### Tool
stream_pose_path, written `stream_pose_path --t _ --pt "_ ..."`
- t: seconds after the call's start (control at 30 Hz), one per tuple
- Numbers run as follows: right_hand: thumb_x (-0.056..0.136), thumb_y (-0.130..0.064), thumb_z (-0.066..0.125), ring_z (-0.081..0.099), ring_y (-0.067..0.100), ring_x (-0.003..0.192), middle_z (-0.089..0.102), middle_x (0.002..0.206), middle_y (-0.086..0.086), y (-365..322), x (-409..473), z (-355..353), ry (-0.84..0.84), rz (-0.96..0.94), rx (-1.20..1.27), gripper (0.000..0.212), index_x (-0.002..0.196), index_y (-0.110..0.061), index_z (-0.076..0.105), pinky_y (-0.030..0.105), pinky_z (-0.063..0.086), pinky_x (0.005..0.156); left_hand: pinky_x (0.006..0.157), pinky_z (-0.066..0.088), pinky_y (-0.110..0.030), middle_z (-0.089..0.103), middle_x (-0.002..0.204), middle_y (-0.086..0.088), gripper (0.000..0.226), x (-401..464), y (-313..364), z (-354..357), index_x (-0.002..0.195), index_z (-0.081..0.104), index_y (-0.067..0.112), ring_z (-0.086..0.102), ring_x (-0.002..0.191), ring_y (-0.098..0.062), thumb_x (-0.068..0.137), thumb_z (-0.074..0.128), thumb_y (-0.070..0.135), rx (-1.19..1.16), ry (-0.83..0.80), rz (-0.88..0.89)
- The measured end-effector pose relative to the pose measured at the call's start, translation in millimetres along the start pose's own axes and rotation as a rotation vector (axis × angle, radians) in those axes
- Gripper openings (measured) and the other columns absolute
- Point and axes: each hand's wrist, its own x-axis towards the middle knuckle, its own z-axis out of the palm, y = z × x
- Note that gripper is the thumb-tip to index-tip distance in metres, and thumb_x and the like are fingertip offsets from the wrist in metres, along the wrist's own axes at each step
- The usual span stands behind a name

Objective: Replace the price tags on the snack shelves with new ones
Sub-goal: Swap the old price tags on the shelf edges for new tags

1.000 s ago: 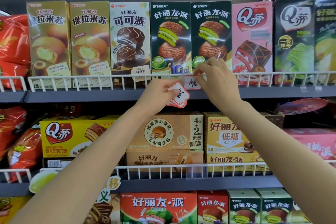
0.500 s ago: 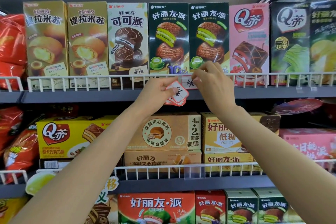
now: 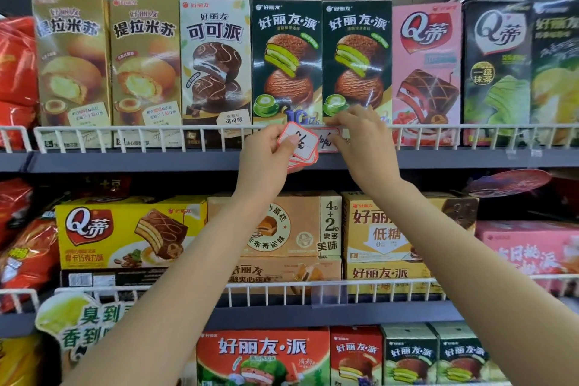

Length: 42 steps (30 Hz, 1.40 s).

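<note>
My left hand (image 3: 266, 153) holds a small stack of red-bordered white price tags (image 3: 301, 147) with handwriting, just in front of the top shelf's white wire rail (image 3: 125, 130). To its right, a price tag (image 3: 328, 141) with red border sits on the rail below the dark green pie boxes (image 3: 357, 59). My right hand (image 3: 363, 141) has its fingers curled at that tag's top right edge, pinching it. Part of the tag is hidden by my fingers and by the stack.
Upright snack boxes fill the top shelf (image 3: 156, 163). Yellow, tan and pink boxes stand on the middle shelf behind a wire rail with a clear tag holder (image 3: 329, 293). Red bags (image 3: 15, 78) sit at the left. More boxes line the bottom row.
My left hand has risen with the stack, which now overlaps the left edge of the tag on the rail. My right hand stays at that tag.
</note>
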Motion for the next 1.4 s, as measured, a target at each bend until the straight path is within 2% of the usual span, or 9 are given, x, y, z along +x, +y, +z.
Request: stream_pose_path --t 0.2,0.33,0.53,0.77,0.93,1.03,1.23,1.33,1.4 --pt "0.089 -0.009 0.059 0.050 0.017 0.112 0.059 0.119 0.002 -3.9 -19.8 -2.2 0.027 0.019 0.172 0.033 0.121 -0.011 0.061 0.016 0.030 0.090 0.084 0.055 -0.035 0.069 0.099 -0.004 0.015 -5.4 -5.1 3.0 0.100 0.059 0.021 0.067 0.093 -0.016 0.096 0.048 0.011 -0.098 0.020 -0.069" --pt "0.092 -0.022 0.057 0.058 0.003 0.088 0.067 0.098 -0.008 -16.7 -32.8 -13.4 -0.054 0.151 0.535 0.019 0.106 -0.016 0.069 0.005 0.039 0.073 0.080 0.057 -0.030 0.070 0.097 -0.005 0.015 -13.1 -3.4 6.3 0.099 0.061 0.020 0.068 0.087 -0.013 0.095 0.049 0.011 -0.159 0.001 -0.080" --pt "0.079 -0.016 0.073 0.059 0.006 0.065 0.065 0.069 -0.004 -14.2 -58.9 -16.0 -0.140 0.300 0.739 0.008 0.077 -0.018 0.065 0.013 0.047 0.060 0.084 0.055 -0.035 0.071 0.093 -0.003 0.011 -37.9 -11.1 12.1 0.095 0.063 0.020 0.068 0.086 -0.014 0.093 0.055 0.013 -0.073 -0.037 -0.111" --pt "0.079 -0.013 0.072 0.053 -0.005 0.058 0.063 0.067 -0.006 3.0 -111.5 -11.2 -0.237 0.366 0.731 0.007 0.074 -0.015 0.067 0.006 0.040 0.056 0.081 0.057 -0.028 0.071 0.106 -0.005 0.032 -83.8 -38.1 16.7 0.121 0.058 0.011 0.069 0.093 -0.015 0.092 0.052 0.001 -0.075 -0.240 -0.276" --pt "0.084 -0.014 0.067 0.059 0.006 0.066 0.069 0.075 -0.003 12.8 -145.6 6.2 -0.365 0.387 0.699 0.007 0.087 -0.015 0.074 0.020 0.047 0.064 0.080 0.057 -0.026 0.069 0.109 -0.002 0.032 -106.4 -62.3 15.1 0.122 0.057 0.015 0.068 0.095 -0.012 0.093 0.050 0.002 0.014 -0.225 -0.367" --pt "0.086 -0.011 0.065 0.060 0.000 0.070 0.070 0.082 -0.004 17.7 -159.5 15.9 -0.414 0.372 0.666 0.014 0.098 -0.011 0.073 0.009 0.046 0.062 0.076 0.056 -0.021 0.068 0.110 -0.003 0.029 -116.7 -76.1 15.8 0.118 0.058 0.014 0.066 0.095 -0.011 0.095 0.048 0.002 0.063 -0.207 -0.430" --pt "0.091 -0.008 0.056 0.060 0.012 0.074 0.068 0.084 0.000 31.0 -164.5 24.7 -0.395 0.321 0.517 0.018 0.102 -0.013 0.069 0.023 0.048 0.065 0.095 0.049 -0.040 0.065 0.110 -0.005 0.029 -121.2 -94.1 17.7 0.120 0.058 0.007 0.062 0.105 -0.020 0.095 0.046 0.001 0.234 -0.187 -0.497" --pt "0.092 -0.009 0.054 0.057 0.013 0.075 0.066 0.084 0.000 35.9 -168.3 27.1 -0.409 0.251 0.421 0.018 0.101 -0.009 0.069 0.009 0.039 0.059 0.097 0.047 -0.045 0.065 0.105 -0.008 0.028 -129.9 -97.4 21.0 0.118 0.059 0.004 0.062 0.104 -0.024 0.093 0.045 -0.001 0.276 -0.204 -0.540" --pt "0.093 -0.009 0.052 0.058 0.017 0.074 0.067 0.084 0.004 36.2 -172.2 28.7 -0.434 0.184 0.354 0.018 0.098 -0.006 0.070 0.015 0.037 0.058 0.098 0.046 -0.046 0.065 0.102 -0.011 0.026 -133.4 -100.5 24.4 0.115 0.060 0.001 0.062 0.103 -0.026 0.093 0.046 -0.002 0.288 -0.224 -0.556"
